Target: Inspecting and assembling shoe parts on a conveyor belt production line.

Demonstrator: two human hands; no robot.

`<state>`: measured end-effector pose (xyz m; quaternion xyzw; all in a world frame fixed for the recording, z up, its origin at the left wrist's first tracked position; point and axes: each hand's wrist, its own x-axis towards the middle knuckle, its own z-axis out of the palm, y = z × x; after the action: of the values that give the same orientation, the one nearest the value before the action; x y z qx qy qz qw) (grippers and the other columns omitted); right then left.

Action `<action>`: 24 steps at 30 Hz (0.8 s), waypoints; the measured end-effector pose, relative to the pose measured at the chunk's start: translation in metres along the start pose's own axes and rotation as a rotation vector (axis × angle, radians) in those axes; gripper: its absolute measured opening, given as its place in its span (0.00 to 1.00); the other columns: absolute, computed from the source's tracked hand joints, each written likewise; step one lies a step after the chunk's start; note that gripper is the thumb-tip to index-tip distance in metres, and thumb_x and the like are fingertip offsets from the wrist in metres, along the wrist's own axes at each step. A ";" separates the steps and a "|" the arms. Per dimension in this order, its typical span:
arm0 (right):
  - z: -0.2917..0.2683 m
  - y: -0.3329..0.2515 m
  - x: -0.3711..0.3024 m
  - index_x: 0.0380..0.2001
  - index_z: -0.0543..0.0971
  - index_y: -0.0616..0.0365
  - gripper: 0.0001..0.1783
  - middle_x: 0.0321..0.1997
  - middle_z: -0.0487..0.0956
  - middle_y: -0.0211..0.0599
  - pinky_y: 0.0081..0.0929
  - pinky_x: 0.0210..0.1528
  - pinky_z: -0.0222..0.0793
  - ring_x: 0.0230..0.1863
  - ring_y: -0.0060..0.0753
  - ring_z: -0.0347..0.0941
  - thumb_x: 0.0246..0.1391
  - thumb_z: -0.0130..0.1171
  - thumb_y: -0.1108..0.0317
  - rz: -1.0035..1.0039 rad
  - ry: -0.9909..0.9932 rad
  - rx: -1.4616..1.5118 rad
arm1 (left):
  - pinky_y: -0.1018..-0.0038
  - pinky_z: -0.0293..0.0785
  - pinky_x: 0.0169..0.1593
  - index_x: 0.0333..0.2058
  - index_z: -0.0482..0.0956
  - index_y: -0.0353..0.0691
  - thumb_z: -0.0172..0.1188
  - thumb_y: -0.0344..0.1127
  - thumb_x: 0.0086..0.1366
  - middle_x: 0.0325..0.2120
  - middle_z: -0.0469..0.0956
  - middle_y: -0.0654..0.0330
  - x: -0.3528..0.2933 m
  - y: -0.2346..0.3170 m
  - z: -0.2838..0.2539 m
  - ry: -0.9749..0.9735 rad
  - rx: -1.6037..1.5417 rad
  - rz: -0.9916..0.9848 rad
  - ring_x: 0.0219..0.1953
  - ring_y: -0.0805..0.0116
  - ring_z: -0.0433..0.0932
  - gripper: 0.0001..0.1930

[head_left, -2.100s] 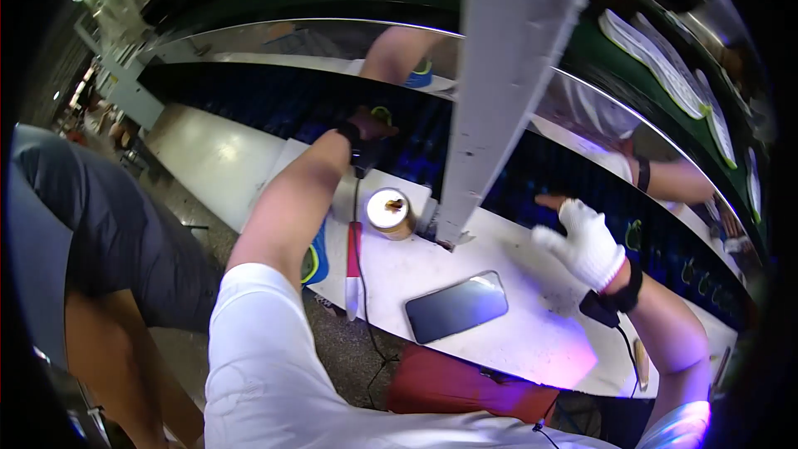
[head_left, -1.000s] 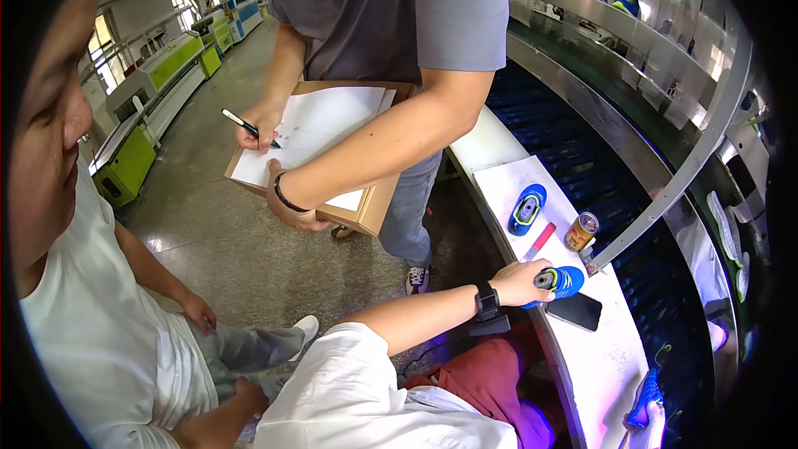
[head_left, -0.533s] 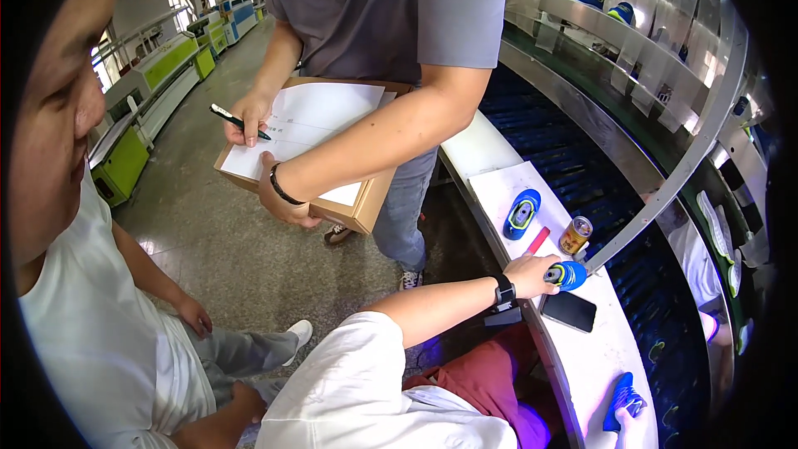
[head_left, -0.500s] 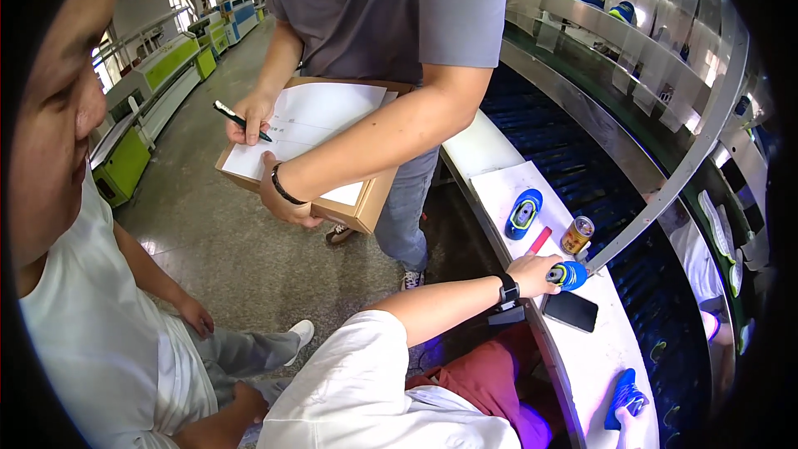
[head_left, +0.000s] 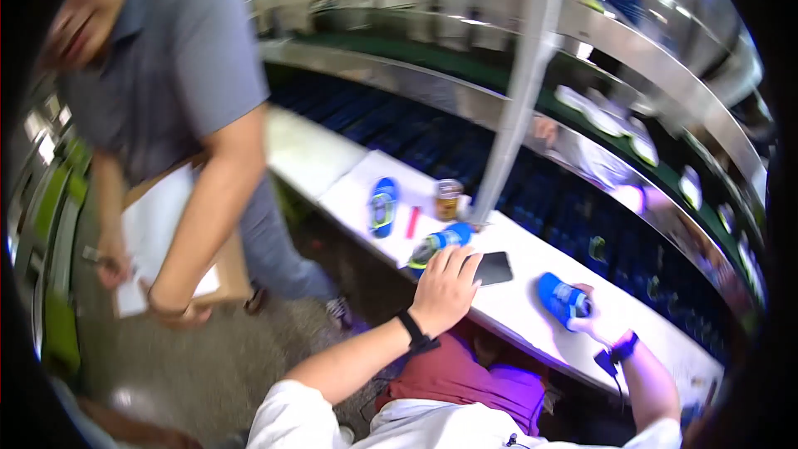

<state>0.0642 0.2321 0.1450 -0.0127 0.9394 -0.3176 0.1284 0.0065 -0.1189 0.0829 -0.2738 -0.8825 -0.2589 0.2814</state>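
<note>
My left hand (head_left: 446,289) is at the near edge of the white table (head_left: 349,187), fingers stretched out and apart, between a blue shoe (head_left: 449,235) and a black phone (head_left: 496,268). The fingertips overlap the near side of that shoe in view; whether they touch it I cannot tell. Farther right, my right hand (head_left: 602,324) grips another blue shoe (head_left: 555,295) around its opening, thumb and fingers on either side. A third small blue shoe (head_left: 383,208) with yellow-green trim lies to the left on the table.
A gold can (head_left: 447,199) and a red strip (head_left: 413,222) lie behind the shoes. A metal post (head_left: 524,91) rises at the table's far edge, beside a dark roller conveyor (head_left: 357,129). Racks with shoes stand beyond. At left a person (head_left: 208,58) holds a box with paper.
My view has swung right and more of my right arm shows. My left hand has loosened from the shoe it held and drawn nearer. The person with the box now appears farther left.
</note>
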 end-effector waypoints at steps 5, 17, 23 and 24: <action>-0.035 -0.001 0.054 0.53 0.85 0.52 0.20 0.55 0.84 0.40 0.47 0.65 0.73 0.63 0.53 0.76 0.56 0.65 0.65 -0.645 0.103 -0.703 | 0.51 0.66 0.70 0.70 0.65 0.42 0.72 0.40 0.59 0.67 0.65 0.43 -0.003 0.092 0.091 -0.372 -0.230 0.233 0.68 0.38 0.67 0.41; -0.317 -0.016 0.236 0.59 0.81 0.53 0.33 0.50 0.86 0.52 0.42 0.56 0.75 0.53 0.50 0.83 0.51 0.72 0.52 -0.026 0.324 -0.918 | 0.55 0.66 0.72 0.70 0.61 0.43 0.63 0.22 0.56 0.72 0.57 0.44 -0.017 0.125 0.159 -0.351 -0.682 -0.003 0.71 0.38 0.63 0.41; -0.279 -0.071 0.211 0.52 0.85 0.54 0.22 0.45 0.88 0.50 0.45 0.52 0.77 0.49 0.53 0.84 0.56 0.71 0.58 -0.130 0.275 -0.739 | 0.56 0.66 0.72 0.70 0.59 0.46 0.62 0.19 0.56 0.73 0.54 0.43 -0.021 0.107 0.139 -0.442 -0.666 -0.147 0.73 0.39 0.61 0.43; -0.313 -0.025 0.215 0.48 0.86 0.53 0.19 0.45 0.87 0.50 0.45 0.52 0.77 0.49 0.54 0.84 0.56 0.71 0.57 -0.196 0.271 -0.886 | 0.57 0.64 0.73 0.71 0.59 0.46 0.62 0.19 0.57 0.75 0.52 0.45 -0.016 0.112 0.134 -0.491 -0.706 -0.157 0.74 0.40 0.61 0.42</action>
<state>-0.2229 0.3751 0.3492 -0.1133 0.9871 0.1043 -0.0437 0.0405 0.0381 0.0120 -0.3387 -0.7987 -0.4927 -0.0684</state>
